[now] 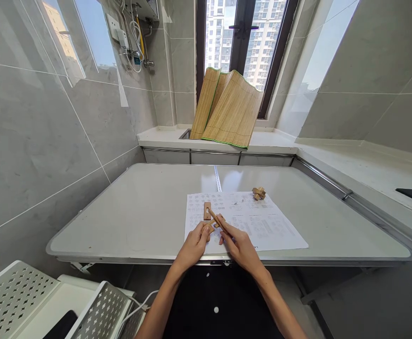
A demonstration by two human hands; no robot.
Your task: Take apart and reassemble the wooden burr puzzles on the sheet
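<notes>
left hand [196, 241] grip: pinching a pale wooden piece [209, 225] over the left half of the printed sheet [279, 238]. right hand [240, 242] grip: pinching a wooden stick [212, 216], also above the sheet; long axis slanted, free end pointing away and left. held close together, probably to compare or align. slotted wooden block [207, 206] on sheet's left, long axis running away from the person. wooden cluster [258, 193] at sheet's far right corner. sheet flat on desk [128, 212], likely for reading.

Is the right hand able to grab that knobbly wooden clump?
Probably yes: only flat printed paper lies between the right hand and the wooden clump. That hand holds a wooden stick, though, so it may need to put that down first.
</notes>
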